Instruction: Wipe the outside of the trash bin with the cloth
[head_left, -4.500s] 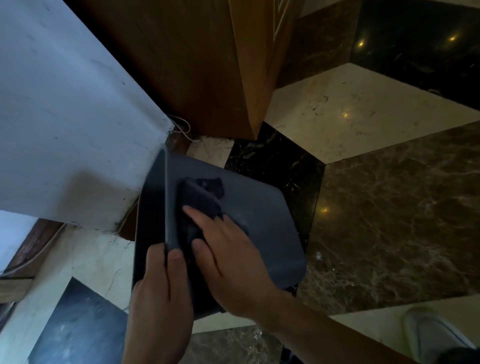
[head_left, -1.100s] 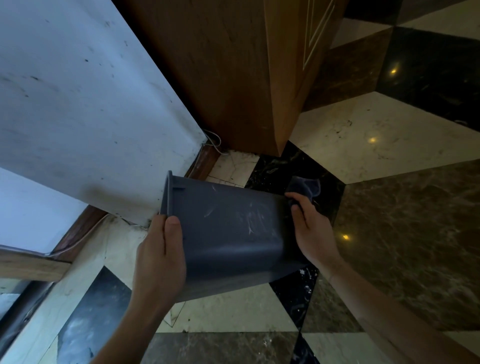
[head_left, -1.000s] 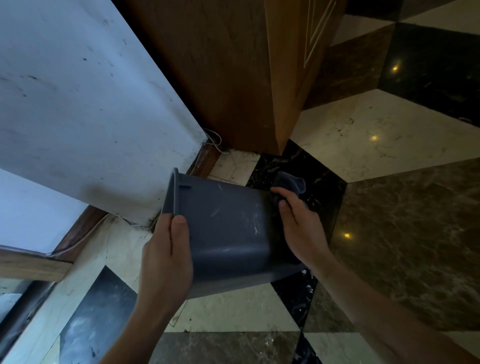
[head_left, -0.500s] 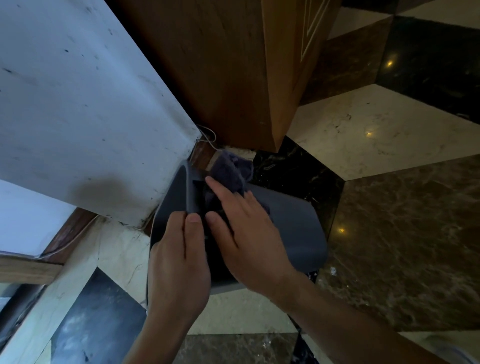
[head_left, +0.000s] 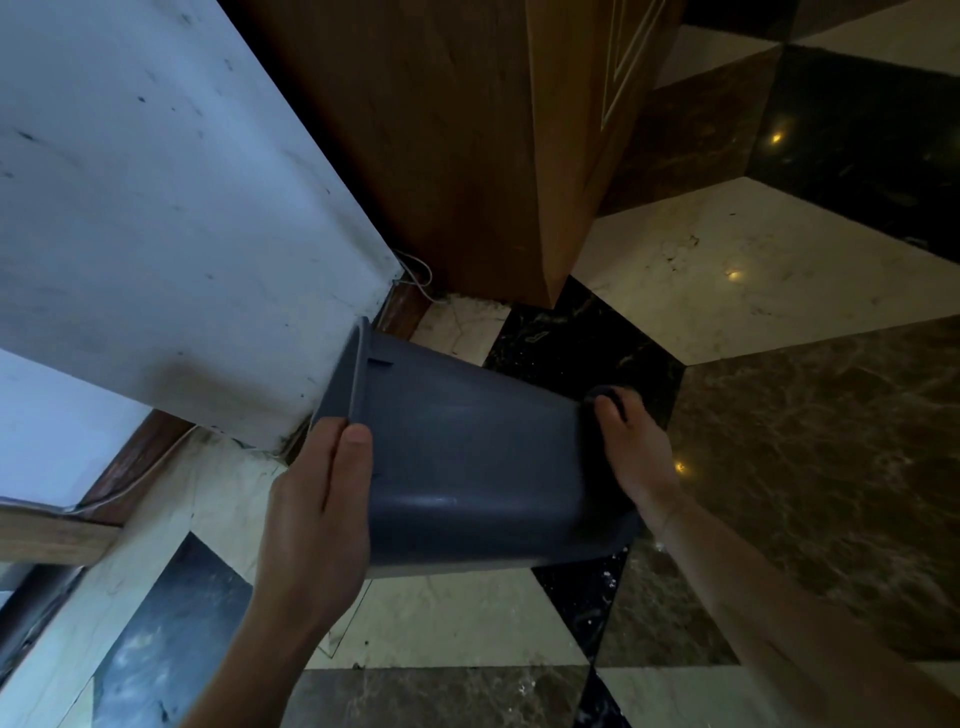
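Far left: pale wall (head_left: 156, 218) above marble floor (head_left: 779, 467). Left hand (head_left: 317, 519) clamped on the rim end of the grey trash bin (head_left: 467, 462), thumb on top. Bin tipped sideways, held above the floor, base pointing right. Right hand (head_left: 631, 452) pressing a dark cloth (head_left: 605, 397) flat against the base edge, fingers curled over it. Probably light, stiff, smooth plastic; rim likely the surest hold.

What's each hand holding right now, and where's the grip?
Left hand grips the trash bin at its rim end, thumb on the outer wall. Right hand presses the dark cloth against the bin's base end; the cloth is mostly hidden.
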